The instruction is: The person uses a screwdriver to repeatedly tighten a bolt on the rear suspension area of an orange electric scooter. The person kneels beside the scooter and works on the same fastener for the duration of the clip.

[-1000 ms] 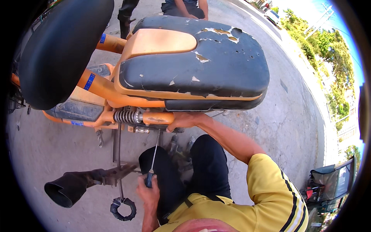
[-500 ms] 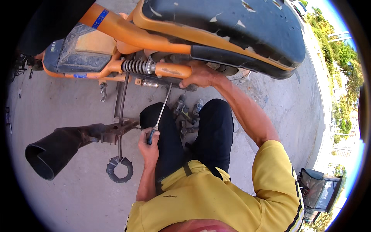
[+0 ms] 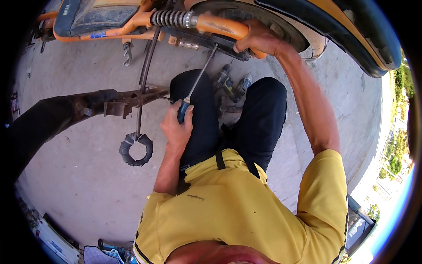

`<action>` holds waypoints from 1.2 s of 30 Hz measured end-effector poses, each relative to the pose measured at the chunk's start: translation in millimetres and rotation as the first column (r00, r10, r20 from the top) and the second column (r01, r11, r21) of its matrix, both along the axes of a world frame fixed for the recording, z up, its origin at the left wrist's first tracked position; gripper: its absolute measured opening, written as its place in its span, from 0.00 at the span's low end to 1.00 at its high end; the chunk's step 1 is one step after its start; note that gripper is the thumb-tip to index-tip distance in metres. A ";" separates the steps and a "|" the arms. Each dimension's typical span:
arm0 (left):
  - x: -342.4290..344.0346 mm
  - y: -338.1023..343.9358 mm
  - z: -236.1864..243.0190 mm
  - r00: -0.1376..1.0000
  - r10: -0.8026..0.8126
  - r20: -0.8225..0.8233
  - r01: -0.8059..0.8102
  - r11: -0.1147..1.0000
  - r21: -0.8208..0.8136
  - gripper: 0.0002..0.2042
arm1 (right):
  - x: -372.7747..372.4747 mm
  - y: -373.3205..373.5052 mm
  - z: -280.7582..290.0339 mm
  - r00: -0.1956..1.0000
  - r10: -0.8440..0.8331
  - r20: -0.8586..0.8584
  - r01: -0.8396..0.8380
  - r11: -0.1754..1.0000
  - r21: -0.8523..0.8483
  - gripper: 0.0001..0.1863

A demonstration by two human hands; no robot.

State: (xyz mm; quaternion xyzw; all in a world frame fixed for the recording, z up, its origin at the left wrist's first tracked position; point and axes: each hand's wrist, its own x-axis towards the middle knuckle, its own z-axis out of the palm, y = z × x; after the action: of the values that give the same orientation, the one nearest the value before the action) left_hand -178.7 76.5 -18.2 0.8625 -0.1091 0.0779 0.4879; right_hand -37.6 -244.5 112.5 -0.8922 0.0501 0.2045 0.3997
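Observation:
My left hand grips the blue handle of a long screwdriver. The shaft slants up to a dark metal plate below the orange scooter tube. My right hand is wrapped round the right end of that tube, thumb underneath, beside the coil spring and in front of a wheel. Left of my knees a rusty metal stand lies across a bar that ends in a black padded ring.
Power tools lie on the concrete between my knees and the scooter. The worn black seat overhangs at upper right. A folded wrench-like metal piece hangs under the frame. Other vehicles stand at lower left.
The view has shifted, so the scooter sits higher in the picture and the seat is mostly out of frame. Both hands keep their holds on screwdriver and tube.

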 end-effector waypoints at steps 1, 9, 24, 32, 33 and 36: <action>1.0 -0.4 2.7 0.998 -0.013 0.061 0.006 0.995 0.100 0.14 | 0.9 -3.1 -3.7 1.000 0.004 0.005 -0.004 1.000 0.012 0.26; 0.2 -1.0 9.4 0.997 -0.042 -0.061 0.036 0.994 -0.102 0.12 | 2.3 -3.9 -14.5 1.000 0.030 0.007 -0.031 0.999 0.027 0.27; -1.4 -6.5 18.4 0.718 -0.306 -0.625 -0.295 0.679 -0.672 0.06 | -13.5 -2.1 -39.3 0.848 0.005 0.531 0.097 0.982 -0.163 0.28; -24.3 -14.0 29.7 0.789 -0.135 -0.600 -0.326 0.735 -0.594 0.08 | -65.8 30.6 -58.1 0.349 -0.058 0.935 0.453 0.884 -0.115 0.24; -27.4 -13.2 34.1 0.794 -0.081 -0.603 -0.355 0.743 -0.567 0.09 | -77.5 37.0 -59.0 0.309 -0.069 0.948 0.485 0.869 -0.095 0.24; -32.9 -10.0 25.5 0.847 -0.041 -0.530 -0.302 0.783 -0.544 0.10 | -111.8 42.5 -84.4 0.352 -0.080 0.933 0.372 0.926 -0.061 0.30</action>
State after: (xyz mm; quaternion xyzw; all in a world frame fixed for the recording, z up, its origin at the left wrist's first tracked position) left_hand -211.6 66.5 7.3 0.6531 0.1186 -0.0896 0.7426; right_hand -149.4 -202.0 28.1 -0.8826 -0.0288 -0.3889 0.2623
